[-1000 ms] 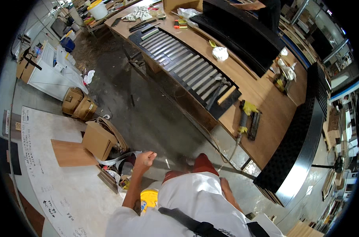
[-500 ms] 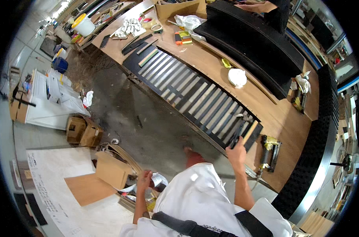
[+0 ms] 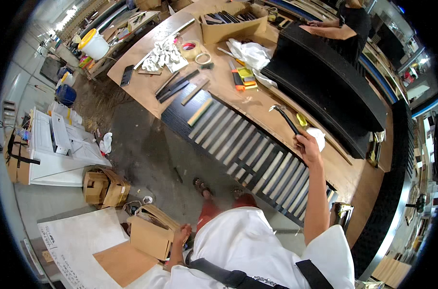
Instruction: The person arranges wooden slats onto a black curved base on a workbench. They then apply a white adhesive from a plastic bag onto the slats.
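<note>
My right hand [image 3: 307, 147] grips the black handle of a claw hammer [image 3: 287, 118], held above the workbench with its metal head pointing up and left. Below it lies a long black panel [image 3: 180, 115] carrying a row of grey and black strips [image 3: 233, 139]. One light wooden strip with a greenish edge [image 3: 199, 112] rests across the panel's far left end. My left hand [image 3: 182, 234] hangs low at my side, its fingers curled, beside an open cardboard box [image 3: 149, 238]. Nothing shows in it.
A curved black piece [image 3: 320, 86] stands across the bench, with a co-worker's arms [image 3: 330, 30] behind it. Tape rolls [image 3: 190, 48], an orange-and-yellow tool [image 3: 244, 78], loose black strips [image 3: 175, 88] and a phone [image 3: 127, 75] lie on the bench. A nail gun [image 3: 343, 214] sits at the right.
My right hand has carried the hammer from the panel's near right end up and away over the bench. My view has shifted; my left hand stays low by the box.
</note>
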Demonstrator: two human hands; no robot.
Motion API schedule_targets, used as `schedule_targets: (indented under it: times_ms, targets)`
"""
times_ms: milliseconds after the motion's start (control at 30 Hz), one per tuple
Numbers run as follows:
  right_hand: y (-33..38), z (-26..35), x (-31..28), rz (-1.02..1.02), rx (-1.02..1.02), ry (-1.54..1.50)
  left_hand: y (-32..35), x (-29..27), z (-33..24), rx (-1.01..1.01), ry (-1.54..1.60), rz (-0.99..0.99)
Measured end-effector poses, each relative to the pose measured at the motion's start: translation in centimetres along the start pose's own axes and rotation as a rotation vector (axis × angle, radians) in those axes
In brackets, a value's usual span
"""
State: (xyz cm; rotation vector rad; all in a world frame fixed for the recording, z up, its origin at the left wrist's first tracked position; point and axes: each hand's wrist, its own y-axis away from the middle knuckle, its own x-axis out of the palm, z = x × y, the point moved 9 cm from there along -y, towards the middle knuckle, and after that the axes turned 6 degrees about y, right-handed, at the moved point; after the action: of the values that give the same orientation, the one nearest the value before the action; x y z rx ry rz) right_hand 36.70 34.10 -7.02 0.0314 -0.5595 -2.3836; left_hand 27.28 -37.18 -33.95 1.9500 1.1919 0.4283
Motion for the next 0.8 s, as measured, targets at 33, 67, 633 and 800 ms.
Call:
schedule_targets:
  times_ms: [33,67,633,800]
  targets:
    - [-1.5,0.8,1.6,-0.014,0.001,0.086,-1.8,-1.0,-2.3,0.089,-0.004,0.000]
    - [-4.0,-0.1,0.8,-0.016,-0.030,0.216,-3.0,-1.1,-5.5,0.107,0.070,-0.041]
    - [-7.0,0.6,26.6,-0.801,-0.614,1.113,-14.7,-9.3,-45.3,0.600,-0.519,0.010]
    - [-9.7,0.9,37.7,-0.550,-0.601,0.859,-17.7,1.6,-62.2,0.884,-0.636,0.061]
